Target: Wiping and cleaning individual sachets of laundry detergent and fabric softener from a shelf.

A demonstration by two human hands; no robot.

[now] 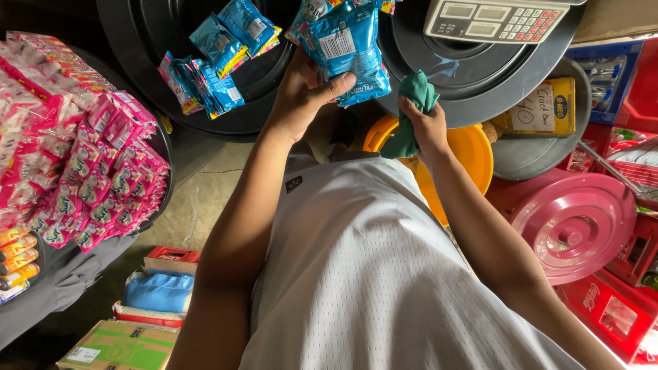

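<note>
Two hands raised, left (301,92) gripping packet (346,48), right (425,127) clutching cloth (411,113)

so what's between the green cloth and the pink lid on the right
In the head view, a yellow-orange basin lies between the green cloth, gripped in the right hand, and the pink lid. The person's right forearm crosses in front of it.

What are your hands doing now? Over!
Left hand grips blue packet. Right hand clutches green cloth. Scale close ahead on black lid.

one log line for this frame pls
left hand: holds blue plastic snack packet | right hand: grips green cloth | below: round black lid
</note>
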